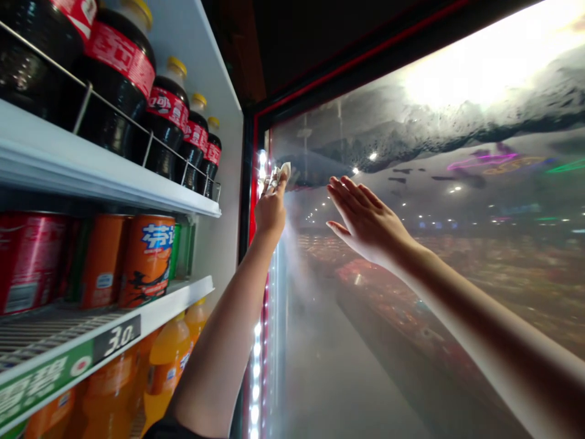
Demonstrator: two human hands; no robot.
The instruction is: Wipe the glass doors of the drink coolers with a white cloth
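Note:
My left hand [270, 213] is closed round a crumpled whitish wipe [286, 169], tissue or cloth, by the hinge-side edge of a fridge's glass door [329, 341]. Whether the wipe touches the glass I cannot tell. Fingers stretched out and palm towards the pane, my right hand [365, 219] is at the glass farther right; contact is not clear. Mist covers much of the pane, and a band of droplets crosses its upper part.
Left of the door, cola bottles [169, 116] stand behind a wire rail on the upper shelf [114, 177]. Below are orange cans [148, 259], a price strip [116, 338] and orange drink bottles [167, 353]. A lit LED strip [256, 378] runs down the door's edge.

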